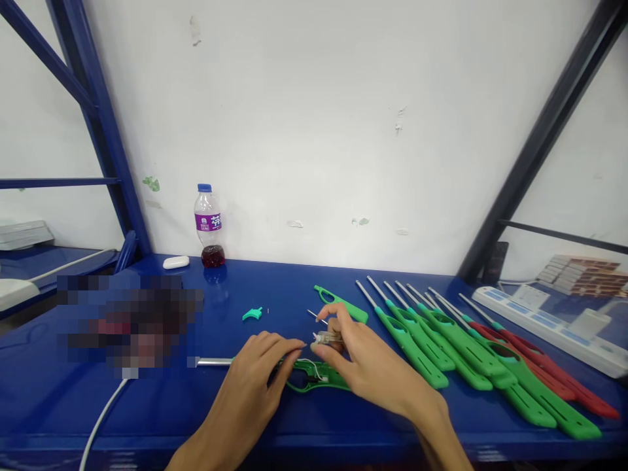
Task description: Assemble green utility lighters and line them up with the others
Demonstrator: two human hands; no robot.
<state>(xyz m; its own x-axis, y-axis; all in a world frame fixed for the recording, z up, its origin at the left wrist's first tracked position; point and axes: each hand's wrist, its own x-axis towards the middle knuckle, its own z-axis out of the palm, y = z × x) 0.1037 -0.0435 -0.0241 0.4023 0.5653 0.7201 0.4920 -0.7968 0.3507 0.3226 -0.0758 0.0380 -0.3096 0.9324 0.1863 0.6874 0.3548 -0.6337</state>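
Observation:
An opened green long-nosed gas lighter (314,386) lies on the blue table, its inner parts and a thin white wire showing. Its metal tube (214,362) points left from under my left hand (262,366), whose thumb and fingertips are pinched together above the casing. Whatever small thing they may hold is too tiny to name. Between thumb and fingers of my right hand (358,347) is a clear plastic lighter fuel tank (330,337), just above the casing. A thin metal rod (316,316) sticks out by the right fingers; whether it is held cannot be seen. Beyond lie a green casing half (346,305) and a turquoise trigger (252,314).
Several green lighters (456,340) and red lighters (554,366) lie in a row at right, before a white power strip (544,327). A drink bottle (209,229) and a white case (176,262) stand near the wall. A blurred patch covers things at left, beside a white cable (101,418).

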